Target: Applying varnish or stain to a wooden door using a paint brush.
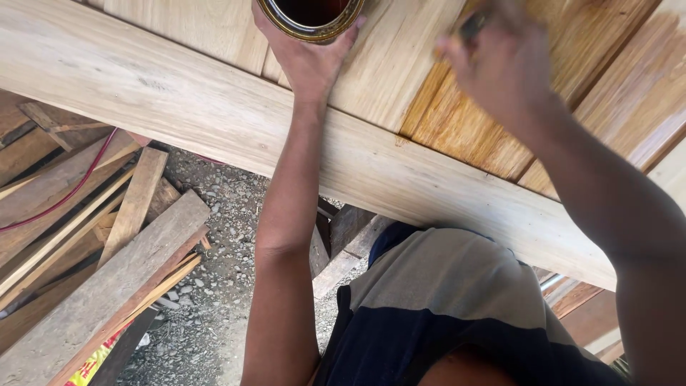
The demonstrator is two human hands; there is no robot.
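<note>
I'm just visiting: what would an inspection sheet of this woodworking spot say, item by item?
Surface: pale wooden panel, grain showing; a patch of boards is darker amber and glossy.
Job's things: open round tin of dark liquid at the top edge; a blurred handle, likely a brush.
Clutter: loose planks piled on the ground at left.
Hands: left hand rests against the tin; right hand grips the handle, blurred.
Cables: red cord lies across the planks.
Surroundings: gravel ground; more timber under the panel.
</note>
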